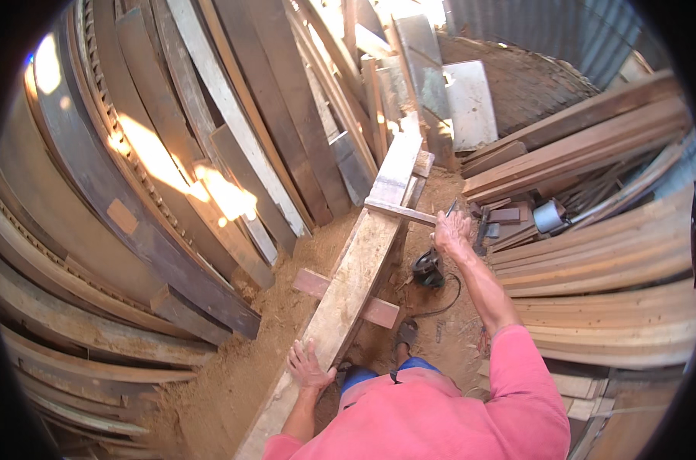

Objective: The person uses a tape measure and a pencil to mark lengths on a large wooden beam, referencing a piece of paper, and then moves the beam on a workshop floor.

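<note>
A long, pale wooden plank [356, 276] runs away from me, raised on short reddish wood crosspieces [380, 312]. My left hand [310, 366] lies on its near part with the fingers spread. Farther along, a thin wooden strip [400, 212] rests across the plank's top. My right hand [455, 230] closes at the strip's right end, beyond the plank's edge. A slim dark object [451, 206], perhaps a pencil, sticks up from the fingers of that hand; its kind is unclear.
A dark power tool [427, 268] with a cord sits on the sawdust-covered floor right of the plank. Boards [271, 100] lean along the left side. Stacked timber [593, 261] lines the right, near a metal can [548, 217]. A white panel [471, 103] stands at the back.
</note>
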`<state>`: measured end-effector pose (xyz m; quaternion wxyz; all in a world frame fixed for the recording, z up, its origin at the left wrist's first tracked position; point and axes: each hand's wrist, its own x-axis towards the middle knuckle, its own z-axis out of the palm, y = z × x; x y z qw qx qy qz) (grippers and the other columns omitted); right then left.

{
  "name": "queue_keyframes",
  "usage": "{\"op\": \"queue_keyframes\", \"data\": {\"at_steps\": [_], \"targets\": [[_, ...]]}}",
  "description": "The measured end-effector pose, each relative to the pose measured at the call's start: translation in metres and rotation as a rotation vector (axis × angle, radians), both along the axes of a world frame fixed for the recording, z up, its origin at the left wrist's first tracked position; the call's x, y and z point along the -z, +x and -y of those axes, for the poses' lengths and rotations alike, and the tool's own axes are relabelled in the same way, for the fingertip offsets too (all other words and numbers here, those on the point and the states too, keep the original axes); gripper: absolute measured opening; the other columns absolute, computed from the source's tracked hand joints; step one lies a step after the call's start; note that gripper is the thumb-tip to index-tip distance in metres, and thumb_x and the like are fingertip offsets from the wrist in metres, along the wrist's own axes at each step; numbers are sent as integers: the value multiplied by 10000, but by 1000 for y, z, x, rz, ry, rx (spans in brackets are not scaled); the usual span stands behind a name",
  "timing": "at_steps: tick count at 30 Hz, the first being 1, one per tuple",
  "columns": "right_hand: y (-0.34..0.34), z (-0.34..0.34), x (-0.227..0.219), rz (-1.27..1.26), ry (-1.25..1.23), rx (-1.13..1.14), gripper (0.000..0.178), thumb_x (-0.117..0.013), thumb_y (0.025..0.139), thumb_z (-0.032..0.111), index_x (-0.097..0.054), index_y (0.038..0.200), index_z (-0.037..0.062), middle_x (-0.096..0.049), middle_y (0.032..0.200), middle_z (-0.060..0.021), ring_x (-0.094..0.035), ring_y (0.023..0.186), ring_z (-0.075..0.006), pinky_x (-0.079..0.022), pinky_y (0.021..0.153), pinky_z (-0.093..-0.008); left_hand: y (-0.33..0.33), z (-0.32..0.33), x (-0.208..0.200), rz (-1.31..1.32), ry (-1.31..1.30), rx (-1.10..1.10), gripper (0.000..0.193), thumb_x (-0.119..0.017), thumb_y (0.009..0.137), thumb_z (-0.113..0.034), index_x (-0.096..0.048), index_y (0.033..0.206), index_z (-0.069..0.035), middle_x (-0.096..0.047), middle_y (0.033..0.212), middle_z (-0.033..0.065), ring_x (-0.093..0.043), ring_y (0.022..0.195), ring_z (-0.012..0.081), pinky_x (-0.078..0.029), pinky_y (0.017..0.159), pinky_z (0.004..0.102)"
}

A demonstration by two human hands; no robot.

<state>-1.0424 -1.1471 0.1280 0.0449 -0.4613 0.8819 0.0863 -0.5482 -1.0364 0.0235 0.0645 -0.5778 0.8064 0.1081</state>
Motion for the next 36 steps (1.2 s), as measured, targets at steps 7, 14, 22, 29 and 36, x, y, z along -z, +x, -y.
{"op": "queue_keyframes", "data": {"at_steps": [7,14,22,29,36], "targets": [[-41,82,65,85,258,-95,285,-629,824,215,-711,1081,123,-664,1174,-101,-569,1168,-289,-444,900,-440,-4,6,9,-22,-44,-24,1163,-831,491,-461,-262,1472,-205,-258,1493,244,-273,1347,443,-223,1094,590],[-47,76,87,235,239,-65,285,-629,799,194,-729,1056,121,-702,1111,-127,-621,1126,-326,-508,844,-440,-14,10,3,17,25,-57,1195,-845,474,-441,-244,1481,-213,-245,1501,247,-268,1352,441,-226,1095,587],[-55,-53,83,295,87,-44,291,-687,763,295,-688,930,57,-696,878,-221,-677,844,-397,-547,709,-492,-11,11,7,1,11,-42,1181,-843,501,-441,-235,1486,-212,-224,1510,250,-259,1358,444,-231,1096,572],[-38,-196,116,633,139,141,377,-735,774,384,-699,821,12,-686,811,-223,-677,767,-371,-513,669,-477,-25,17,-1,58,57,-45,1153,-848,533,-438,-246,1481,-175,-212,1509,261,-256,1358,452,-236,1101,554],[-14,-272,157,919,383,811,459,-797,735,338,-700,913,-74,-704,867,-208,-692,812,-256,-539,705,-417,-32,10,5,149,85,-35,1170,-842,558,-408,-215,1500,-112,-180,1525,267,-255,1363,443,-236,1113,527]]}}
